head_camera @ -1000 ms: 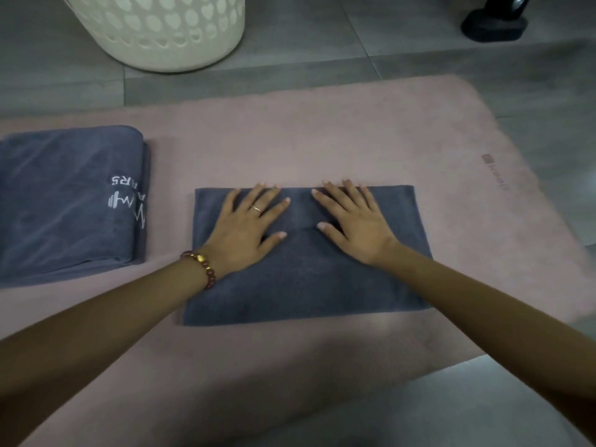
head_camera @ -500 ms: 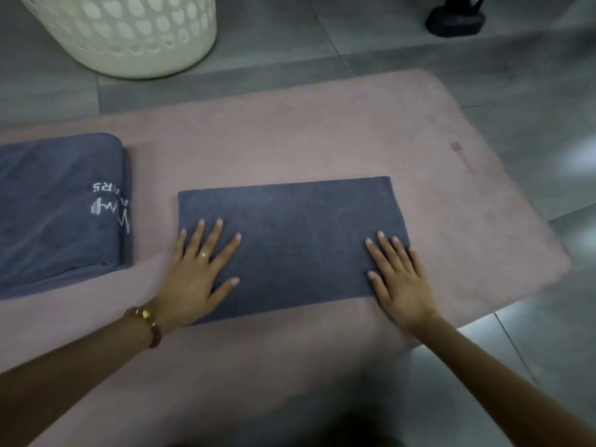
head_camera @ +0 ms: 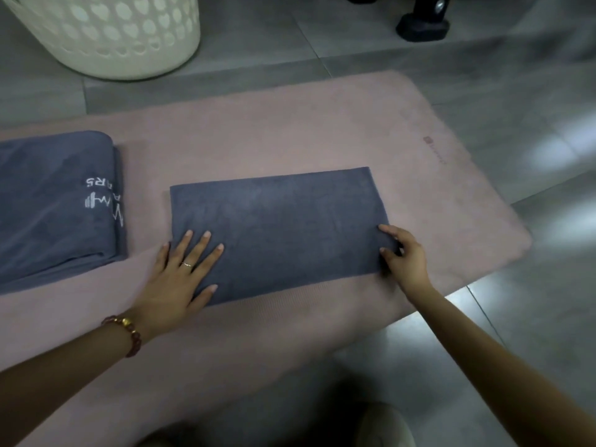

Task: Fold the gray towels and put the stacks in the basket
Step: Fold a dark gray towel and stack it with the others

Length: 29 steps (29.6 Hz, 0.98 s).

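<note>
Folded gray towel [head_camera: 277,227] flat on the pink mat [head_camera: 290,130], 1 hand at each end.
The left hand [head_camera: 180,279] rests on the towel's near-left corner, fingers straight and spread; the right hand [head_camera: 406,256] curls round its right edge near the front corner, pinching the cloth. A stack of folded towels [head_camera: 51,201] lies just left on the mat, apart from it. The cream basket [head_camera: 106,37] stands on the floor beyond, nothing between.

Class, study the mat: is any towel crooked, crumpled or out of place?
Nothing stands out. The gray towel lies flat on the pink mat, left hand flat on it, right hand pinching its right edge; the towel stack sits tidy.
</note>
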### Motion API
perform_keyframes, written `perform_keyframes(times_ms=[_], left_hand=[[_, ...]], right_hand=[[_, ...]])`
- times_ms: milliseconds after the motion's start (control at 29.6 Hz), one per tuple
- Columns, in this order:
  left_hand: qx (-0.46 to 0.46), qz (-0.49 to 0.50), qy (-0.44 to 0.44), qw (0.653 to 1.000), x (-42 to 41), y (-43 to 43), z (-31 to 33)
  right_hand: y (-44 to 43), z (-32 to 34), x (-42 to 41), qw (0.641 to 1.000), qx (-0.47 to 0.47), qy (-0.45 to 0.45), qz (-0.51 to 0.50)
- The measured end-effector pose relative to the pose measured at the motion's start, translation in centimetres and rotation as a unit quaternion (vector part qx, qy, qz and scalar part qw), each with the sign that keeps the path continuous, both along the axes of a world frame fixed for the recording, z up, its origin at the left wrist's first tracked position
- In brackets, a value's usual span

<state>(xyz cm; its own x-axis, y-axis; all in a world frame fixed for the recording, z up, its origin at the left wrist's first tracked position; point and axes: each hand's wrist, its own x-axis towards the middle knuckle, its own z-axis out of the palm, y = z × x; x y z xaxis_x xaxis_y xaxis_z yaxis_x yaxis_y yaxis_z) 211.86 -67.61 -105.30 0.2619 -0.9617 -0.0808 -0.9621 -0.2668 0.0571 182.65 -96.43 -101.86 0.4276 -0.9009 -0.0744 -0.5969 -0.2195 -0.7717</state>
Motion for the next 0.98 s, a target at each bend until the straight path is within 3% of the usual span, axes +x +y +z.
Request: perform_keyframes(times_ms=[101, 237, 338, 440, 507, 575, 642, 676, 710, 778, 879, 981], left_hand=[[-0.013, -0.002, 0.004, 1.0, 0.0, 0.0, -0.1], [-0.036, -0.01, 0.013, 0.999, -0.2, 0.1, -0.5], [-0.079, -0.006, 0.067, 0.995, 0.3, -0.6, 0.2], [-0.184, 0.036, 0.235, 0.954, 1.3, -1.2, 2.4], [-0.252, 0.102, 0.391, 0.88, 1.6, -1.5, 4.3], [-0.284, 0.234, 0.552, 0.749, 1.6, -2.3, 5.3], [-0.254, 0.363, 0.677, 0.588, 1.4, -3.2, 5.7], [-0.235, 0.399, 0.701, 0.543, 1.3, -3.6, 5.6], [-0.223, 0.422, 0.705, 0.524, 1.1, -3.9, 5.6], [-0.229, 0.436, 0.672, 0.552, 0.9, -4.2, 5.3], [-0.242, 0.349, 0.605, 0.673, 0.9, -4.3, 4.6], [-0.232, 0.209, 0.512, 0.8, 1.0, -4.4, 3.9]], right_hand=[[-0.2, 0.9, 0.3, 0.991, 0.088, -0.084, -0.057], [0.5, 3.6, 1.2, 0.947, 0.251, -0.176, -0.098], [1.1, 6.3, 3.7, 0.967, 0.203, -0.138, -0.06], [3.4, 9.5, 8.5, 0.995, 0.071, -0.069, 0.028], [6.3, 10.7, 11.8, 0.993, -0.021, -0.033, 0.114], [9.6, 10.4, 14.3, 0.976, -0.053, -0.003, 0.212], [12.9, 9.2, 15.8, 0.929, -0.007, 0.03, 0.368], [14.2, 8.3, 16.1, 0.893, 0.021, 0.049, 0.447], [15.1, 7.5, 16.2, 0.86, 0.034, 0.062, 0.506], [15.9, 5.5, 16.2, 0.844, -0.013, 0.056, 0.533], [14.8, 2.7, 16.3, 0.899, -0.15, 0.052, 0.409], [12.7, 1.5, 15.8, 0.922, -0.203, 0.1, 0.315]])
